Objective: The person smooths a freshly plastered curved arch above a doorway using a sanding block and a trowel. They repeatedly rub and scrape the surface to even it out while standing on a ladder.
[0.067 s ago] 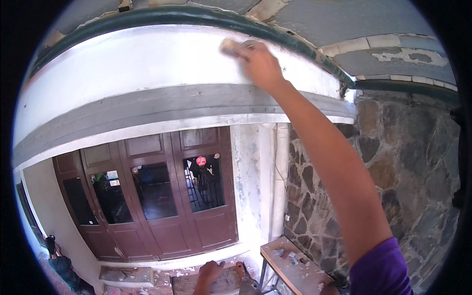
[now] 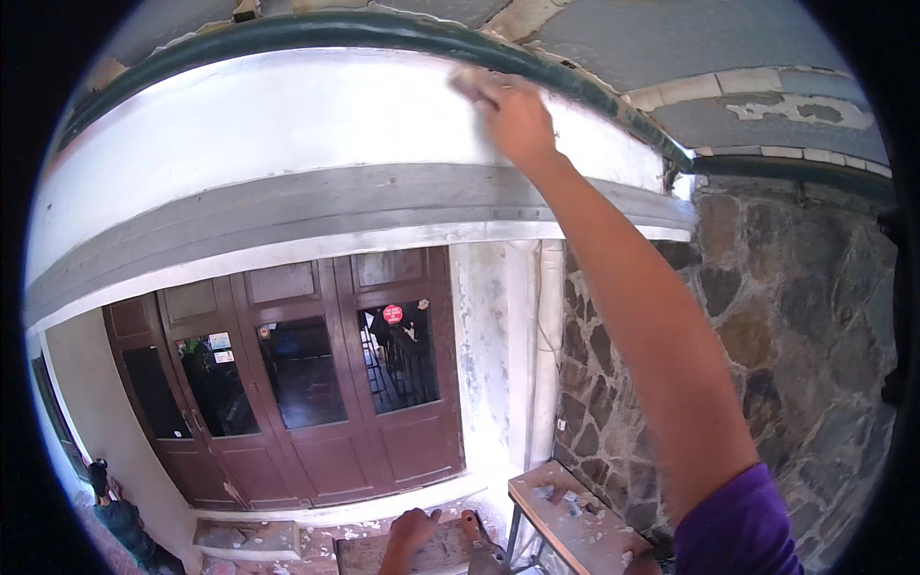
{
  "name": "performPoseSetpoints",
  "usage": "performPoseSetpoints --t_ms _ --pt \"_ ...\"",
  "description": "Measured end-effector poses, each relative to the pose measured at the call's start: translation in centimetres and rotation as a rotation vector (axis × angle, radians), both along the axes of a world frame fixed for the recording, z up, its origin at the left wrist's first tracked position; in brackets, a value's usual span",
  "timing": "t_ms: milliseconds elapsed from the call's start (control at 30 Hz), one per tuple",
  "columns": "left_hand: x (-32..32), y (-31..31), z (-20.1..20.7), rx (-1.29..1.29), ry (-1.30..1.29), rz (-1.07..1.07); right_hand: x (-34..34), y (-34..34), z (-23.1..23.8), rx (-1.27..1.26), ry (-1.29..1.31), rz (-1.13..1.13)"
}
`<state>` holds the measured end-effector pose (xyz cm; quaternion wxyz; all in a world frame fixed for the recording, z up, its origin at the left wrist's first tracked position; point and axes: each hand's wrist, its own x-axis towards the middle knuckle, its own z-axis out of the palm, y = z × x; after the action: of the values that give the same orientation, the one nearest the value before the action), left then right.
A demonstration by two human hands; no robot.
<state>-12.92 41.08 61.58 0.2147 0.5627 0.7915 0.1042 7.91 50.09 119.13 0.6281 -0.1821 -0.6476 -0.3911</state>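
High on the white wall band (image 2: 287, 110), my right hand (image 2: 520, 120) is closed round a small tan, block-like tool (image 2: 471, 84). Motion blurs the tool, so its exact kind cannot be made out; it is at the wall surface just under the green pipe (image 2: 383, 31). Low in the picture, my left hand (image 2: 412, 528) is over a worn wooden plank (image 2: 362, 554), back of the hand up and thumb out to the side. Its other fingers are mostly hidden. Beside it is a brown, rounded object (image 2: 471, 522) with a grey part below.
A grey ledge (image 2: 287, 203) runs under the white band, above brown panelled doors (image 2: 316, 450). A small table (image 2: 570, 513) strewn with flakes stands before the stone wall (image 2: 767, 287). White vertical pipes (image 2: 547, 345) are beside it. Another person (image 2: 129, 522) is at the lower left.
My right hand and the tool have shifted slightly to the right along the wall. My left hand stays nearly in place.
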Motion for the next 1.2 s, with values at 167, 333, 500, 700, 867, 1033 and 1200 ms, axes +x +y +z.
performPoseSetpoints --t_ms 167,333,500,700,867,1033,1200 --pt "0.3 0.0 -0.1 -0.014 -0.009 0.000 -0.8 -0.2 -1.2 -0.036 -0.182 -0.057" --pt "0.2 0.5 1.0 0.015 0.004 0.008 -0.8 0.5 -1.0 0.057 -0.058 -0.089" --pt "0.4 0.6 1.2 0.003 0.004 0.009 -0.7 1.5 -1.3 -0.032 0.182 -0.060" --pt "0.1 1.0 0.3 0.029 0.007 0.014 -0.2 1.9 -1.4 0.094 -0.096 -0.035" --pt "-0.1 1.1 0.3 -0.007 0.002 0.002 -0.2 1.4 -1.4 0.084 -0.089 0.026" --pt "0.5 0.6 0.7 0.039 0.042 0.006 -2.9 0.1 -1.1 -0.004 0.025 0.029" --pt "0.9 0.2 0.8 0.080 0.063 0.024 -6.6 -1.6 -1.3 0.015 0.021 0.050"
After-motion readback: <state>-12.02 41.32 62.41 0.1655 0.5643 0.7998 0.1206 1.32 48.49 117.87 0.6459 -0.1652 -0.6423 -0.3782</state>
